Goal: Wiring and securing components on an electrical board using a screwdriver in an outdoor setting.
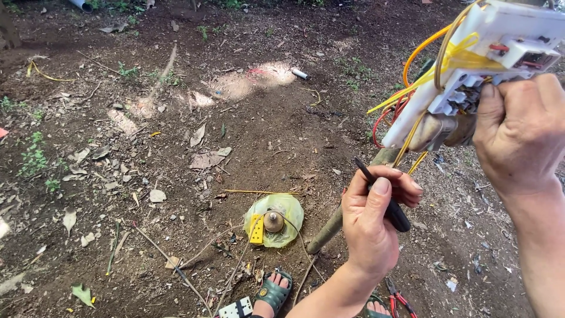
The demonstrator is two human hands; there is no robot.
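The right hand (521, 132) is gripping the white wired switch plate (488, 53) up and right of the left hand (376, 218), which is clasping a black-handled screwdriver (385, 203) angled toward it.

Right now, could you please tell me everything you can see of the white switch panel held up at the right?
The panel is a flat white plastic plate, seen from its back and tilted, its upper end running out of frame. White terminal blocks sit on it, and yellow, orange and red wires loop from its lower edge. The right hand grips it from below, in the air above the dirt ground. The left hand, holding a black-handled tool, is apart from it.
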